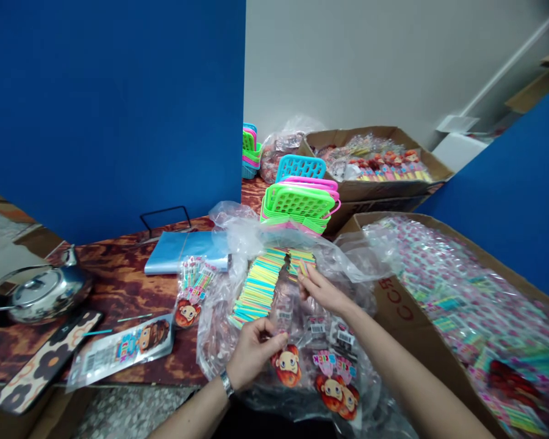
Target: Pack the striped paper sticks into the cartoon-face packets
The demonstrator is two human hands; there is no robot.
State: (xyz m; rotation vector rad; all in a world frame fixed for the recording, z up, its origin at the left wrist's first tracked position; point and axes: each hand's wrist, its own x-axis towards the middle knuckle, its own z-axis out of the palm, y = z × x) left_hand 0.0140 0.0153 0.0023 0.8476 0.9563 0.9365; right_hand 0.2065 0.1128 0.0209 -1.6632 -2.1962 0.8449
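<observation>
My left hand [252, 352] is closed in a pinch on thin coloured sticks at the near edge of a clear plastic bag [238, 244]. The bag holds a thick row of pastel sticks [258, 286]. My right hand [321, 288] reaches into the same bag, its fingers pinched on a few sticks at the far end of the row. Under my hands lie small printed packets with a cartoon face [287, 364], some with barcodes.
A packed stick packet [193, 291], a flat packet [121, 349], blue sheets [185, 250], a metal kettle [39, 292] and a flowered phone case [46, 360] lie on the wooden table. Stacked plastic baskets [299, 204] stand behind. Cardboard boxes [396, 302] full of packets sit right.
</observation>
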